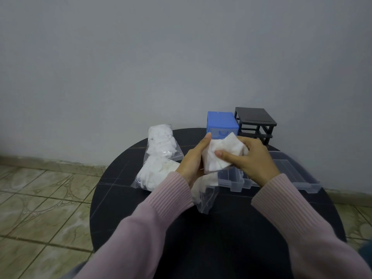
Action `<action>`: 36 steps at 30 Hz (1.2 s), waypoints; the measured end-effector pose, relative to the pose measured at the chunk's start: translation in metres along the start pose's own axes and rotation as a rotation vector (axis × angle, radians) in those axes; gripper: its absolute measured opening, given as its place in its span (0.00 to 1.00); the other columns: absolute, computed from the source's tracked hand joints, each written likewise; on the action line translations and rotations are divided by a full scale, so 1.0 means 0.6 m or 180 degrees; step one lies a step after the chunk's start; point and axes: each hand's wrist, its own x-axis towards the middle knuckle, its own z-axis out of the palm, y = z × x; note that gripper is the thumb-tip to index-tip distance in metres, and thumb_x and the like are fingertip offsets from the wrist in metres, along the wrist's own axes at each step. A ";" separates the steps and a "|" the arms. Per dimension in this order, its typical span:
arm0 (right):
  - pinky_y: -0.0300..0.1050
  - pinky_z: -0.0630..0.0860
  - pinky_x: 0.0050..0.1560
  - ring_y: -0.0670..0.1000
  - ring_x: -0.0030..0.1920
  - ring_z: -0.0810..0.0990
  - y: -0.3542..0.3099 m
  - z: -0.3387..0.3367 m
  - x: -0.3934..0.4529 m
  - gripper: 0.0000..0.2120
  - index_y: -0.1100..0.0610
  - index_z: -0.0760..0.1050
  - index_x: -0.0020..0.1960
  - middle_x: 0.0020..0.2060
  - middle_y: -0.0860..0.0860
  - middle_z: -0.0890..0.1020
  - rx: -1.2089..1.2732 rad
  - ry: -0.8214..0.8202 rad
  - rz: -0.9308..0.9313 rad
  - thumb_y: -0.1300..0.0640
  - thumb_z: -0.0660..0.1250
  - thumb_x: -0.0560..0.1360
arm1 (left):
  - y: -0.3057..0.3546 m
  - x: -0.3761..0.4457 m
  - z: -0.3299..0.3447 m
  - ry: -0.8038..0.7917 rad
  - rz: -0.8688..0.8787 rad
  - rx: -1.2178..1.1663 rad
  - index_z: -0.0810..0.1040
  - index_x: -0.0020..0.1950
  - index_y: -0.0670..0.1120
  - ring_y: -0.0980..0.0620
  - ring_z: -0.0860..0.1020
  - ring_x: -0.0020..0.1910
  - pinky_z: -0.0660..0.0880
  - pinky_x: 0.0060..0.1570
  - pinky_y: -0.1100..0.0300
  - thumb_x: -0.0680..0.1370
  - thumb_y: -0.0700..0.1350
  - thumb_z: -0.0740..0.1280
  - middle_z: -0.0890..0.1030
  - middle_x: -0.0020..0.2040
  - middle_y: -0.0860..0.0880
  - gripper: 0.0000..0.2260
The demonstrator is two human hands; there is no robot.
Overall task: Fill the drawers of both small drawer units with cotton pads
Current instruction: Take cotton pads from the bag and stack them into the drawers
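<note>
Standing against a grey wall, a round black table (211, 228) is seen carrying everything. At its far edge a blue drawer unit (221, 123) is set with one drawer in place, and just beside it on the right a black drawer unit (255, 122) is seen as a bare frame. Clear drawers (289, 176) are laid out near the right edge. Two bags of cotton pads (159, 156) are placed toward the far left edge, one touching the other. A third bag (205, 195) is draped under the hands. A stack of cotton pads (221, 156) is held above the table's middle, gripped by the left hand (194, 160) and pinched by the right hand (254, 160), thumb on top.
</note>
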 end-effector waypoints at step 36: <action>0.40 0.73 0.40 0.47 0.40 0.77 -0.015 -0.010 -0.006 0.03 0.52 0.77 0.46 0.38 0.50 0.81 -0.0850 -0.0674 -0.1208 0.55 0.67 0.73 | -0.005 -0.007 -0.002 0.0152 0.0300 0.1069 0.79 0.50 0.43 0.43 0.80 0.53 0.76 0.58 0.46 0.77 0.60 0.59 0.82 0.51 0.41 0.21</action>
